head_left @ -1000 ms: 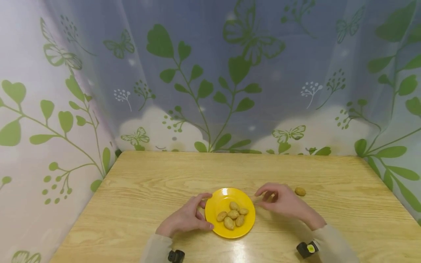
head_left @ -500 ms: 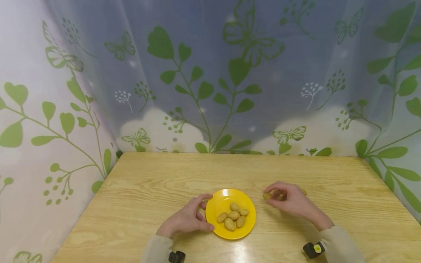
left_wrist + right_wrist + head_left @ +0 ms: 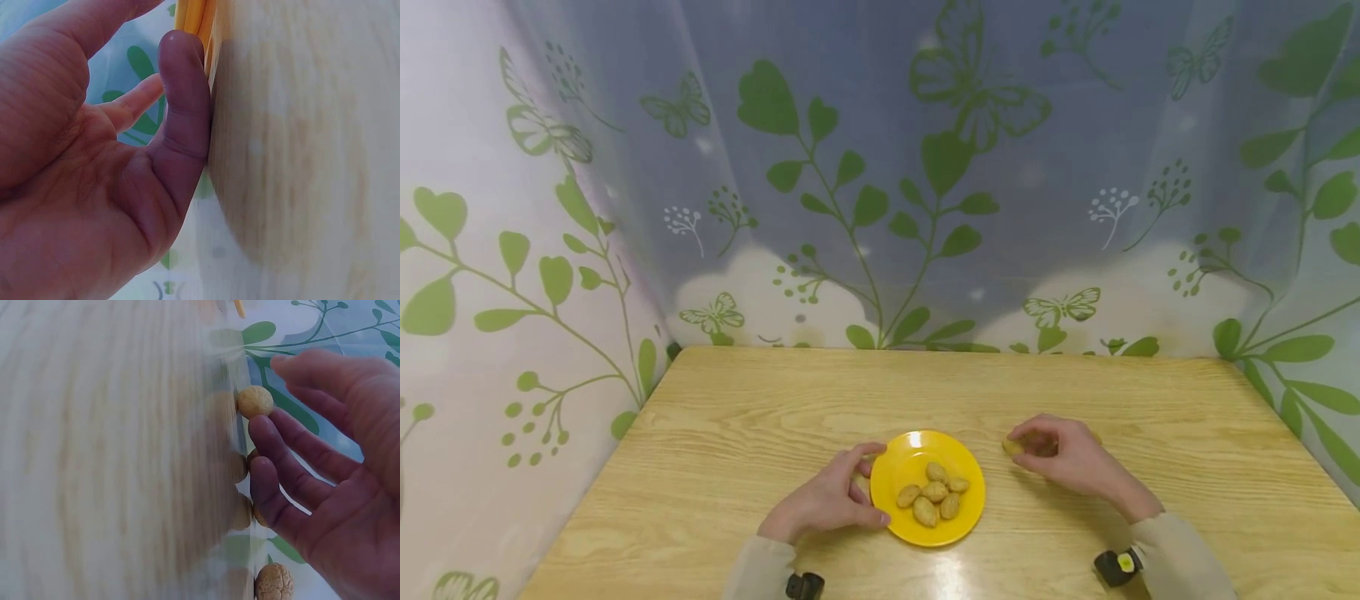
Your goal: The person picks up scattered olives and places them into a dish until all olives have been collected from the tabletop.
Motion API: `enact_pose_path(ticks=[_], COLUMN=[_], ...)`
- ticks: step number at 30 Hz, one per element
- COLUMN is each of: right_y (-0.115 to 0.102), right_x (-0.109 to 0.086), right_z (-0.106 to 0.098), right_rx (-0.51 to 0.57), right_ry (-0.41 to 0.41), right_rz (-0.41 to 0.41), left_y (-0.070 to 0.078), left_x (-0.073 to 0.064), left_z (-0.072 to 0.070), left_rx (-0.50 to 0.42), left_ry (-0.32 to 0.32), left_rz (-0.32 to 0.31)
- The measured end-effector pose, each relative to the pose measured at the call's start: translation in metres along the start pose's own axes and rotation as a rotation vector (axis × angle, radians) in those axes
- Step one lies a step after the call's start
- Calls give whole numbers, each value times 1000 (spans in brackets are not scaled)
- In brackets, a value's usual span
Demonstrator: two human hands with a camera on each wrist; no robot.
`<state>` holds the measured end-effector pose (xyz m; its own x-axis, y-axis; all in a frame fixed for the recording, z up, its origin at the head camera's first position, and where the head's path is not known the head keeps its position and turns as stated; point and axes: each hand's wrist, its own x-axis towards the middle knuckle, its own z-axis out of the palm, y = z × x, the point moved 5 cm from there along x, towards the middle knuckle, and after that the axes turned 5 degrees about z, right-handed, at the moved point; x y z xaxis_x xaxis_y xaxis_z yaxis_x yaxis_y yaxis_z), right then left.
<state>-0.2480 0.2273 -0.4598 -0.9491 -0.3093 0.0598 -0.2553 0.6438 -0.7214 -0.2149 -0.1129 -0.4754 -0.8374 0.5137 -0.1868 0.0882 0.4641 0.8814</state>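
Note:
A yellow plate (image 3: 891, 467) on the table bears several walnuts (image 3: 924, 512) grouped toward its front. My left hand (image 3: 826, 493) holds the plate's left rim, the thumb on the near side and the other fingers further back. To the right of the plate, my right hand (image 3: 1073, 458) hovers low around a walnut (image 3: 255, 402). Its thumb stands apart from that walnut in the right wrist view, while other fingertips are close to it or touch it. More walnuts lie on the table behind those fingers, partly hidden, and a wrinkled walnut (image 3: 275, 582) shows at the bottom.
The wooden table (image 3: 760, 400) runs back to a curtain (image 3: 850, 167) printed with green leaves and butterflies, which also hangs at both sides. A small black wrist camera (image 3: 1116, 568) sits at the right sleeve, and another black camera (image 3: 805, 586) at the left.
My right hand has moved right, away from the plate's edge, and a walnut now shows at its fingertips. The left hand and the plate have stayed in place.

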Motion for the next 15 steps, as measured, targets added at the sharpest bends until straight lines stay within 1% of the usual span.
enact_pose_path(ticks=[4,10,15], right_y=[3,6,4], right_x=[2,5,6], right_z=[1,1,1], right_rx=[-21,-45,-50], right_ry=[-11,-31,-33], right_rz=[10,54,56], left_y=[-1,-1,-1], left_x=[0,0,0], left_z=[0,1,0], left_rx=[-7,-5,-4], left_ry=[-4,-6,-3], left_rz=[-7,-16,-23])
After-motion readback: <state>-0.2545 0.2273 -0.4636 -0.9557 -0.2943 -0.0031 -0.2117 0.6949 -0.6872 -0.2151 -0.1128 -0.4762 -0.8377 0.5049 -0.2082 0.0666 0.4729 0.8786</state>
